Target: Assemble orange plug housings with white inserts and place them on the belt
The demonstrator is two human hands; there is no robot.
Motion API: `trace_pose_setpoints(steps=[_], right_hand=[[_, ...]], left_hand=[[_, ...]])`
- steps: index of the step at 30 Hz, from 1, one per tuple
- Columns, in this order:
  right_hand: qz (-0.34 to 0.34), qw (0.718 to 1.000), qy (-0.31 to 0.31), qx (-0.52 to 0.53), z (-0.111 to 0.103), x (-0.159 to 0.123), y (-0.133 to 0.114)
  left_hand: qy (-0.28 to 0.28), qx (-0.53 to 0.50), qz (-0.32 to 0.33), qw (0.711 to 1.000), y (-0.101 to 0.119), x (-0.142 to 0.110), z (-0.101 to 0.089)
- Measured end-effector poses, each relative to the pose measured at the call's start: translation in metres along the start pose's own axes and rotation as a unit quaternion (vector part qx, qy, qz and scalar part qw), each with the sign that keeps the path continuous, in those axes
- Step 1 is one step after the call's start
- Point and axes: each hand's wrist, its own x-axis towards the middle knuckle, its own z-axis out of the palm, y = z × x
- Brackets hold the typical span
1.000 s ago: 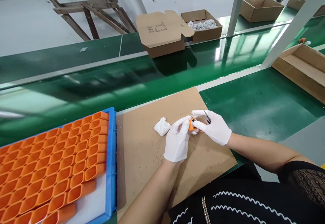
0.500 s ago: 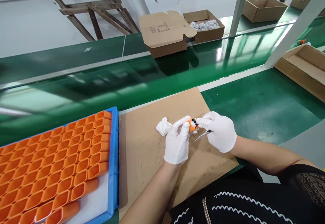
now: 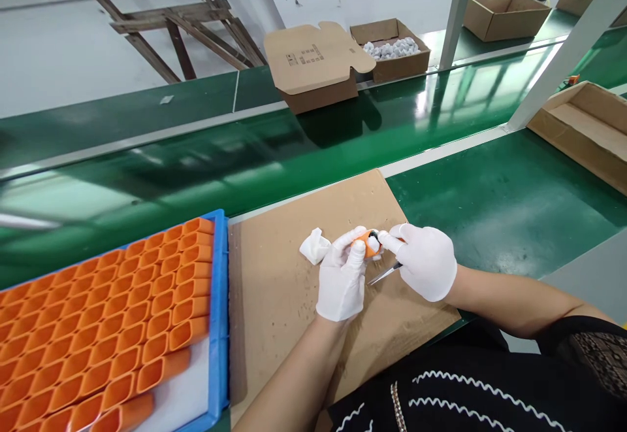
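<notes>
- Wooden frame (image 3: 171,17) before a white wall (image 3: 59,53)
- Printed carton (image 3: 321,59), flap spread
- Just beside it, an open box (image 3: 402,67) of small white pieces (image 3: 392,48)
- Glossy green belt (image 3: 255,177) running across
- Pale post (image 3: 458,17)
- Shallow cardboard tray (image 3: 573,141), right edge

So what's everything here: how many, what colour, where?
Cardboard sheet: 1, brown, front middle
Orange piece: 1, orange, above sheet
Metal tool: 1, silvery, above sheet
White scrap: 1, white, on sheet
Tray: 1, blue, front left
Sleeves: dozens, orange, in tray
Boxes: 5+, brown, back and right
White bits: many, white, in back box
Surfaces: several, green, throughout
Posts: 2, grey, right
Wooden frame: 1, brown, back left
Left hand: 1, white glove, holding orange piece
Right hand: 1, white glove, holding tool
Clothing: 1, black, lower right
</notes>
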Motion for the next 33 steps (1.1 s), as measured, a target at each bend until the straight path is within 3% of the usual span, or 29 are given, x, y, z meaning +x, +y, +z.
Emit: trace_pose_setpoints(steps=[4, 12, 17, 21, 24, 27, 33], right_hand=[[0.012, 1.0, 0.008, 0.019, 0.004, -0.001, 0.001], [0.041, 0.977, 0.13, 0.166, 0.006, -0.001, 0.004], [0.104, 0.944, 0.056, 0.307, 0.01, 0.004, 0.009], [0.141, 0.916, 0.118, 0.358, 0.011, 0.008, 0.017], [0.189, 0.907, 0.096, 0.365, 0.012, 0.009, 0.018], [0.185, 0.908, 0.059, 0.373, 0.014, 0.008, 0.017], [0.111, 0.934, 0.092, 0.327, 0.017, 0.007, 0.014]], left_hand=[[-0.015, -0.01, -0.022, 1.0, 0.001, 0.001, -0.001], [-0.03, -0.016, -0.032, 0.999, 0.003, 0.005, -0.007], [-0.012, 0.038, 0.008, 0.999, 0.001, 0.007, -0.012], [0.038, 0.098, 0.024, 0.994, 0.003, 0.009, -0.016], [-0.035, 0.094, -0.032, 0.994, 0.009, 0.01, -0.015], [-0.111, 0.083, -0.098, 0.985, 0.016, 0.009, -0.012], [-0.148, 0.038, -0.155, 0.976, 0.018, 0.008, -0.016]])
